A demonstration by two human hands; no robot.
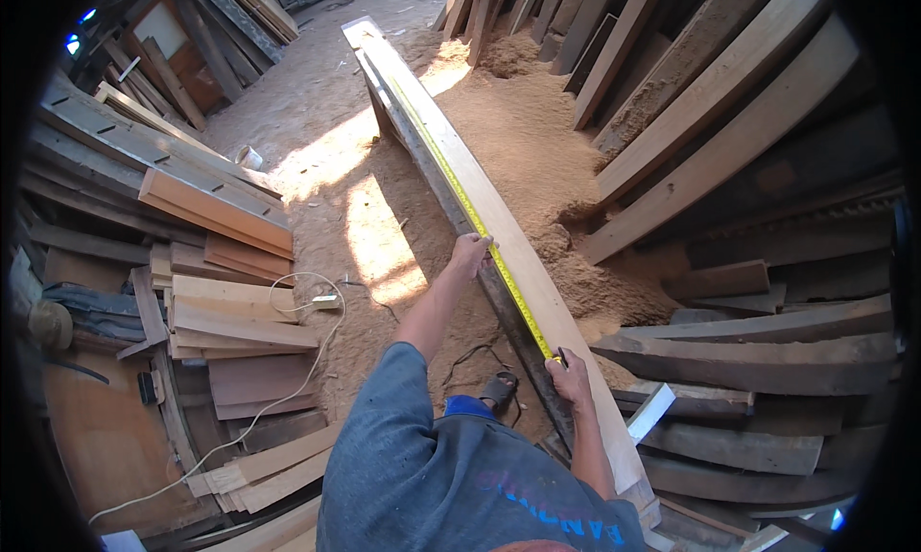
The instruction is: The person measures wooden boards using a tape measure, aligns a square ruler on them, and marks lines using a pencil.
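A long pale wooden board (pixel 537 274) lies on a narrow bench (pixel 451 197) running from far left to near right. Stretched along the board is a yellow tape measure (pixel 451 175). My left hand (pixel 470 254) pinches the tape partway along, at the board's left edge. Closer to me, my right hand (pixel 572 379) is closed on the near part of the tape, over the board. A small dark object shows at the right fingertips; its kind is unclear. The tape's case cannot be made out.
Tall planks (pixel 710 101) lean at the right above heaped sawdust (pixel 537 120). Stacked boards (pixel 240 312) lie at the left, with a pale cord (pixel 288 396) running past them to a socket block (pixel 326 303). A sandalled foot (pixel 499 389) stands beside the bench.
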